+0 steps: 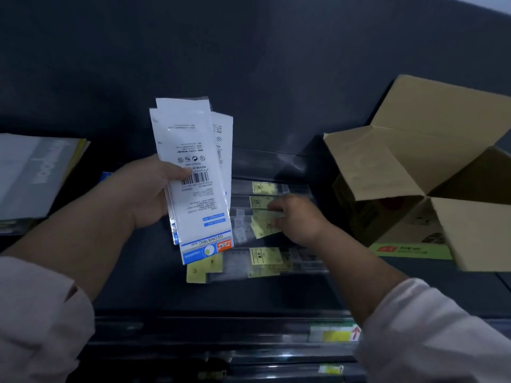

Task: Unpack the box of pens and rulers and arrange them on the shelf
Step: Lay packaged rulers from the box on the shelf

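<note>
1. Left hand gripped a fanned bunch of white packets marked "GEOMETRIC", printed backs up, thumb clamped beside the barcode. The bunch was held above the shelf.
2. Right hand rested on a clear ruler sleeve with a yellow label, lying on the shelf. Its fingers were blurred; could not tell whether they pinched or only pressed.
3. More yellow-labelled sleeves lay in rows beyond and nearer than it.
4. Cardboard box stood at right, flaps open.
5. Stack of folders lay at left.
</note>
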The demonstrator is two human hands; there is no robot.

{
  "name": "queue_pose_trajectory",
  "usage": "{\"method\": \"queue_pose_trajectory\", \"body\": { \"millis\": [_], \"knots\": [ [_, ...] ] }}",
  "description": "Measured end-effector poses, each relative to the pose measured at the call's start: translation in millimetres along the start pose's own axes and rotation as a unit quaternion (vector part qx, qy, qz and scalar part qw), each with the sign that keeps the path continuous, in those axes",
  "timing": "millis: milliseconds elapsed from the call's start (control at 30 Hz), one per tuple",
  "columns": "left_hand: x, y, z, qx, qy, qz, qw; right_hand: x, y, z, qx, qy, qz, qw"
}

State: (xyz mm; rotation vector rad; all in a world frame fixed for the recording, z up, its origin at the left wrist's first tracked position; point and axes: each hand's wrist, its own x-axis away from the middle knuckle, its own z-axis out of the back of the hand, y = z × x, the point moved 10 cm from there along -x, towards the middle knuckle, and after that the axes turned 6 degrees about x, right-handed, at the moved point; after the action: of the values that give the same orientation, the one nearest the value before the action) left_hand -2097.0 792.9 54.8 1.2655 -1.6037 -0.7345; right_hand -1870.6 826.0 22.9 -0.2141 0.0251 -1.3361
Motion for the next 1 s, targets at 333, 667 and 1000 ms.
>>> {"method": "queue_pose_trajectory", "body": {
  "millis": [333, 667, 1000],
  "knots": [
    [-12, -24, 18, 0.002, -0.011, 0.033, 0.999, -21, -1, -29, 0.118, -0.165, -0.008, 0.979],
    [-3, -26, 11, -0.021, -0.007, 0.032, 0.999, -24, 2, -38, 0.074, -0.183, 0.005, 0.98],
    [11, -15, 10, -0.036, 0.005, -0.002, 0.999, -17, 7, -18, 0.088, -0.134, 0.003, 0.987]
  ]
}}
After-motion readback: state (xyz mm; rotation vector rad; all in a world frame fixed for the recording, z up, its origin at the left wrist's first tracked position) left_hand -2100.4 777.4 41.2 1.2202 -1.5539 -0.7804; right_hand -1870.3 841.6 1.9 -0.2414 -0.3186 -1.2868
